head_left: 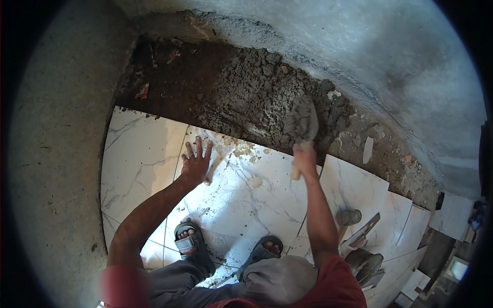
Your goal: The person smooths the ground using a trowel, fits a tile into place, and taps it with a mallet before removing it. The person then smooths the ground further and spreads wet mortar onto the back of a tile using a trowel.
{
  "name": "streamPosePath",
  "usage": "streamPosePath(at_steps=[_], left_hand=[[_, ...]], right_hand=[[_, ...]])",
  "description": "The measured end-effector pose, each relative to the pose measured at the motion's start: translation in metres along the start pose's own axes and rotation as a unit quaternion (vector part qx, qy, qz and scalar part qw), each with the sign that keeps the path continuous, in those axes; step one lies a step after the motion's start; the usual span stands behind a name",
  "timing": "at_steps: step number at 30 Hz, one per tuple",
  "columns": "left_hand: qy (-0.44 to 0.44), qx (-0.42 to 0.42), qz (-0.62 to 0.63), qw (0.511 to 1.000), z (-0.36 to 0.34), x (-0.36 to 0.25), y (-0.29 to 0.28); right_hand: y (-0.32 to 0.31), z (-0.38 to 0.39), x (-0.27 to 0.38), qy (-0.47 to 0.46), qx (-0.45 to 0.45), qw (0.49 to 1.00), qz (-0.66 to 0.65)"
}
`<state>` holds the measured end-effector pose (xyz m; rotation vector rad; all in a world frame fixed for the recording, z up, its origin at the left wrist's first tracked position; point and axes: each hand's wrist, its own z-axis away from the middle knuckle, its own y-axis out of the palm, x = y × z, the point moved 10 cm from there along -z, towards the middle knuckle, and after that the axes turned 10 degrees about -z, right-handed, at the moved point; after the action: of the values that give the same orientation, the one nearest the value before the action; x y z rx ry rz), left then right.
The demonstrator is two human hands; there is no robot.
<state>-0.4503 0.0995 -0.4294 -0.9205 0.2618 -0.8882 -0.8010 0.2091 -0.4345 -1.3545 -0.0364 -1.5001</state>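
Past far tile edge [280, 154]: trowel blade [304, 115], long axis away from our right hand [306, 160], clamped on handle [296, 173]; left hand [196, 168] splayed

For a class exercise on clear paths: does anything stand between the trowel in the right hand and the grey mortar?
Nothing visible does: the right hand holds the trowel with its blade at the grey mortar, and the left hand is off to the left, on a tile.
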Motion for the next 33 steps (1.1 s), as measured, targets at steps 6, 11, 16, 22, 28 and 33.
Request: streamPosePath(at_steps=[6,11,16,22,28,33], left_hand=[[-0.006,0.004,0.007,1.0,0.002,0.001,0.0],[-0.01,0.027,0.016,0.999,0.006,0.005,0.004],[-0.012,0.041,0.045,0.998,0.003,0.001,0.001],[-0.015,0.033,0.037,0.999,0.007,0.006,-0.008],[-0.007,0.034,0.04,0.999,0.009,0.006,-0.007],[-0.006,0.025,0.039,0.999,0.008,0.006,-0.005]], right_hand=[[0.089,0.011,0.078,-0.084,0.08,0.992,0.053],[0.151,0.029,0.136,-0.145,0.198,0.964,0.097],[0.201,0.027,0.156,-0.145,0.282,0.922,0.22],[0.148,0.001,0.206,-0.183,0.329,0.913,0.16],[0.183,0.037,0.203,-0.234,0.42,0.815,0.323],[0.179,0.031,0.217,-0.172,0.408,0.85,0.283]])
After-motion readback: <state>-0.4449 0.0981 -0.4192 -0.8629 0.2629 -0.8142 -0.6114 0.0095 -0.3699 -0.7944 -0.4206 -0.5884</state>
